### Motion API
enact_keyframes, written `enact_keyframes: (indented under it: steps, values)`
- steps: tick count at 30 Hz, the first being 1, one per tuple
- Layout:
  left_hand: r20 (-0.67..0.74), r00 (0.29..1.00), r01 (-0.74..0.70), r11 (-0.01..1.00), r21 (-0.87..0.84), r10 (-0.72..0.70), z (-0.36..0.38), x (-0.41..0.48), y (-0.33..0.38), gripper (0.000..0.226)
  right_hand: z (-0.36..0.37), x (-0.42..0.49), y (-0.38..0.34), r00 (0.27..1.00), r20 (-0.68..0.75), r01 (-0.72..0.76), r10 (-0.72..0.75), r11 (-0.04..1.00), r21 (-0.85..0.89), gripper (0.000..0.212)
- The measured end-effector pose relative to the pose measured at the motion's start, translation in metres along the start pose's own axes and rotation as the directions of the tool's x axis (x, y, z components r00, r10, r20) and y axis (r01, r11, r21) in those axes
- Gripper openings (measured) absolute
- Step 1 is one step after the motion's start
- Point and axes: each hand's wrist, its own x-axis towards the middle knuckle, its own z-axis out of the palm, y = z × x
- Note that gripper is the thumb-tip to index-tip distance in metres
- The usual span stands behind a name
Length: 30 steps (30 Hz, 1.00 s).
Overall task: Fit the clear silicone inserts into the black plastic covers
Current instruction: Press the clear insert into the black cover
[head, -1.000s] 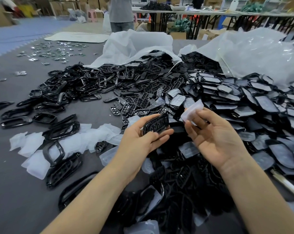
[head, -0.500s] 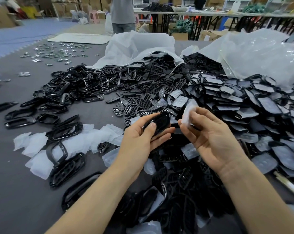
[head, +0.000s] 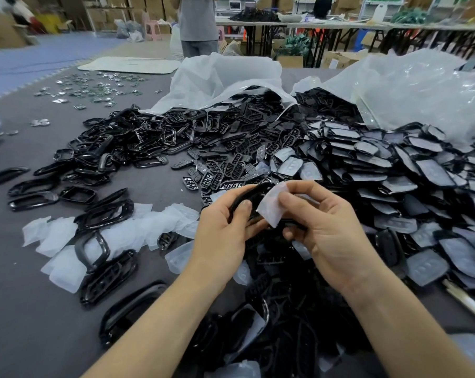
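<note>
My left hand [head: 221, 236] grips a black plastic cover [head: 254, 196] by its edge, thumb on top. My right hand [head: 326, 230] pinches a clear silicone insert [head: 271, 207] between thumb and fingers and holds it against the cover's right side, partly overlapping it. Both hands meet above the middle of the table. Loose clear inserts [head: 138, 230] lie to the left. A heap of covers with inserts inside [head: 411, 186] spreads to the right.
A big pile of bare black covers and frames [head: 203, 143] spills from white plastic bags [head: 225, 80] behind my hands. More black parts lie under my forearms. Small metal pieces [head: 94, 91] are scattered far left. A person [head: 198, 23] stands beyond the grey table [head: 26, 323].
My right hand has brought the clear insert left and down onto the black cover. My left hand has tilted the cover toward it. The hands are now touching.
</note>
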Motion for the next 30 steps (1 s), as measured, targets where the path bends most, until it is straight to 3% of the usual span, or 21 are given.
enact_keyframes:
  steps: [2,6,10,14,30]
  values:
    - [-0.007,1.0,-0.016,0.998,0.058,0.017,-0.001,0.0,-0.001,0.026,0.003,-0.002,0.004,1.0,0.004,0.024,-0.024,0.999,-0.036,0.009]
    - [0.002,0.994,-0.105,0.966,0.235,0.107,-0.002,-0.003,-0.003,0.025,0.006,-0.003,0.01,0.997,-0.018,0.069,-0.071,0.994,-0.09,0.019]
    - [-0.021,0.987,-0.145,0.941,0.305,0.159,0.0,-0.006,-0.004,0.03,0.008,-0.005,0.014,0.987,-0.071,0.141,-0.145,0.988,-0.056,0.019]
    - [-0.007,0.986,-0.157,0.932,0.328,0.168,0.001,-0.005,-0.004,0.031,0.009,-0.005,0.016,0.978,-0.121,0.169,-0.172,0.985,-0.033,0.006]
    - [0.096,0.966,-0.257,0.878,0.403,0.239,0.003,-0.008,-0.006,0.026,0.008,-0.004,0.02,0.954,-0.199,0.198,-0.225,0.969,-0.148,0.01]
